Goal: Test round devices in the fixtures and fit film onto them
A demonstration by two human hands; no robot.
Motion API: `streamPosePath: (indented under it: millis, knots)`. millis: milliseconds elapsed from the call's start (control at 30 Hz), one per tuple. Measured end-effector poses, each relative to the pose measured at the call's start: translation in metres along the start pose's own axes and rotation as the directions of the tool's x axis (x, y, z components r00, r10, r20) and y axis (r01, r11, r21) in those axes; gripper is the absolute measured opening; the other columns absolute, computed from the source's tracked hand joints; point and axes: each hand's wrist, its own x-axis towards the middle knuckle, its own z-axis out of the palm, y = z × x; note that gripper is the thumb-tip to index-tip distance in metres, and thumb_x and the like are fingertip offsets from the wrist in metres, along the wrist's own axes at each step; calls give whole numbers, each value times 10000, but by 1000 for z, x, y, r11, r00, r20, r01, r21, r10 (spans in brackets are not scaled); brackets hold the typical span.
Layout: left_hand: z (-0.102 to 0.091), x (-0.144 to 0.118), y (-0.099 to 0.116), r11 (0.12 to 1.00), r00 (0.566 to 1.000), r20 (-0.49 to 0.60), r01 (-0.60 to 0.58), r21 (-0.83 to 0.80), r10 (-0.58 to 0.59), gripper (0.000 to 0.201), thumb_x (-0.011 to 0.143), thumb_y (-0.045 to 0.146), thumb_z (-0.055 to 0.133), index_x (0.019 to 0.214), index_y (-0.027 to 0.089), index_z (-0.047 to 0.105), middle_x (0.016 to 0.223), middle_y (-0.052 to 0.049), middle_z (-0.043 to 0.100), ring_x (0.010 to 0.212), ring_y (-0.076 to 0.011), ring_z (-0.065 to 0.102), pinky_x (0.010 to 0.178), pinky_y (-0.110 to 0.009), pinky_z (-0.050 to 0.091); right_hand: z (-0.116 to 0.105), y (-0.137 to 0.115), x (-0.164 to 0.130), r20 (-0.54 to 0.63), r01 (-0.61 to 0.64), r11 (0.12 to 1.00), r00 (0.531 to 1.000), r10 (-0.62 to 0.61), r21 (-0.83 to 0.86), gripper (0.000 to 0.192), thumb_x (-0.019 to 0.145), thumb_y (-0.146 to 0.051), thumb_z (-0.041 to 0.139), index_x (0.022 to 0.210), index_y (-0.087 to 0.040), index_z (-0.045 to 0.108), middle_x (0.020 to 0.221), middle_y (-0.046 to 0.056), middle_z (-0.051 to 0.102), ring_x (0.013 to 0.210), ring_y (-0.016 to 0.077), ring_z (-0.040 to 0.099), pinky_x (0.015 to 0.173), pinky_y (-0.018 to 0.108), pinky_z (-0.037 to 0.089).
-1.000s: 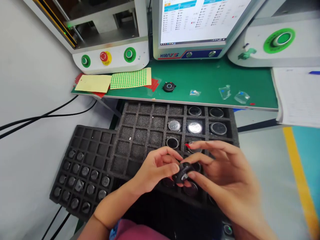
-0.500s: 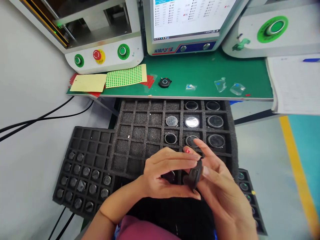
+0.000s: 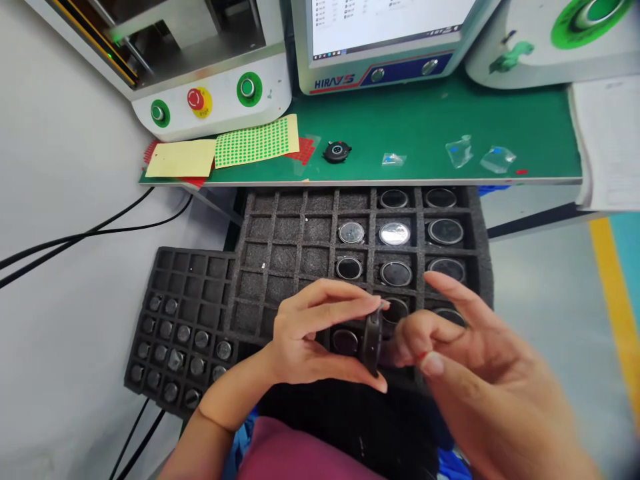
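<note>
My left hand (image 3: 315,333) grips a black round watch case (image 3: 372,341) by its rim, thumb below and fingers above, so the case stands on edge. Just to its right, my right hand (image 3: 480,380) pinches a small red sticker (image 3: 423,356) between thumb and a bent finger; another finger is stretched out. A slim gap separates the right hand from the case. Beneath both hands lies a dark foam tray (image 3: 287,229) with round watch parts (image 3: 395,234) in its right-hand compartments.
A smaller foam tray (image 3: 191,285) with several round parts sits at left. On the green bench (image 3: 395,127) are a green-dot sticker sheet (image 3: 257,141), red sticker sheets (image 3: 304,152), another watch case (image 3: 337,152) and clear film scraps (image 3: 459,152). Machines and a monitor (image 3: 380,40) stand behind.
My right hand has come away from the watch case to the right, with the red sticker now at its thumb tip. The left hand still holds the case, turned more edge-on.
</note>
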Motion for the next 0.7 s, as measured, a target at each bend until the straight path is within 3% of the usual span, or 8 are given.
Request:
streamPosePath:
  millis: [100,300,467,700]
  knots:
    - [-3,2,2,998,997,72,-40,46,37,752,695,321,868,1383,228,578,1210,-120,711,1051,-222,719,924,-308,601,2,-2,-4,64,-53,998,997,51,28,516,750,-263,863,1199,-352,626,656,-52,660,586,83,649,580,149,557]
    - [-7,7,7,986,986,136,-116,117,99,795,694,258,873,1414,211,540,1202,-142,722,1065,-211,716,917,-299,605,9,-5,-2,85,-111,992,991,106,52,508,741,-243,868,1176,-324,617,663,-56,669,571,93,662,561,158,572]
    - [-9,11,11,970,975,170,-171,172,141,736,727,191,845,1398,150,547,1174,-161,718,1083,-210,702,916,-303,607,7,-9,-2,84,-135,991,988,133,12,515,710,-242,889,1134,-322,607,623,-71,651,520,82,639,511,133,542]
    - [-9,12,16,962,971,197,-176,210,135,653,741,171,829,1347,123,588,1142,-144,709,1092,-208,688,937,-306,601,-3,-8,1,150,-164,984,973,173,-72,528,778,-224,839,1191,-357,537,653,-81,644,565,81,645,557,151,551]
